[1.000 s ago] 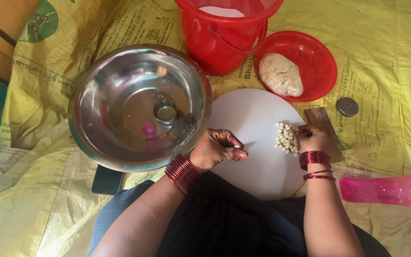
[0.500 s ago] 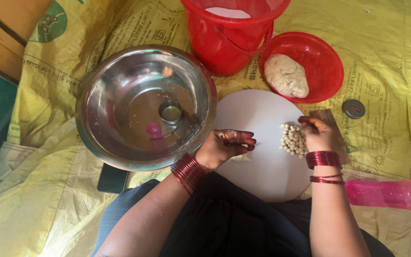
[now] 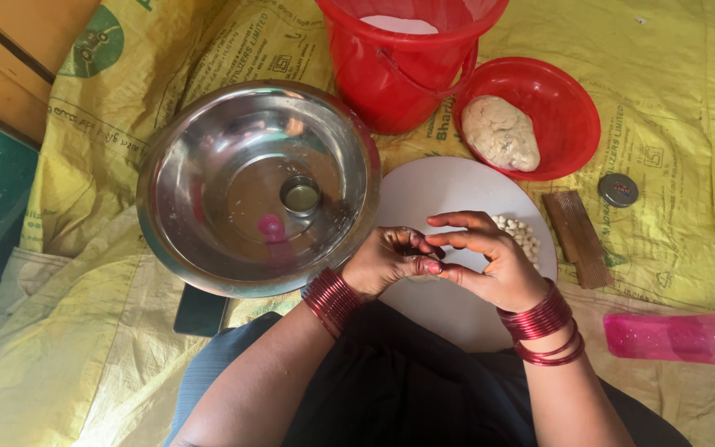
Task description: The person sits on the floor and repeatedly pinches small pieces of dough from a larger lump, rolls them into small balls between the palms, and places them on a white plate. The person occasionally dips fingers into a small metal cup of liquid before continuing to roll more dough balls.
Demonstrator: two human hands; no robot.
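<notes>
Fingertips of left hand [image 3: 389, 261] and right hand [image 3: 490, 263] pressed together, pinched thing hidden, above white plate [image 3: 448, 194]

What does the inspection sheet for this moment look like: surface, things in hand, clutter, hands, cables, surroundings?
Surface: yellow printed sacking spread flat, creased.
Things in hand: round white board with a heap of small pale dough pieces; whether a piece sits between the fingers cannot be told.
Clutter: steel bowl holding a small metal cup; red bucket; red bowl with a dough lump; ridged wooden block; round metal lid; pink bottle; dark phone.
Hands: left hand and right hand meet fingertip to fingertip above the board.
Cables: nothing seen.
Surroundings: wooden planks at upper left.
</notes>
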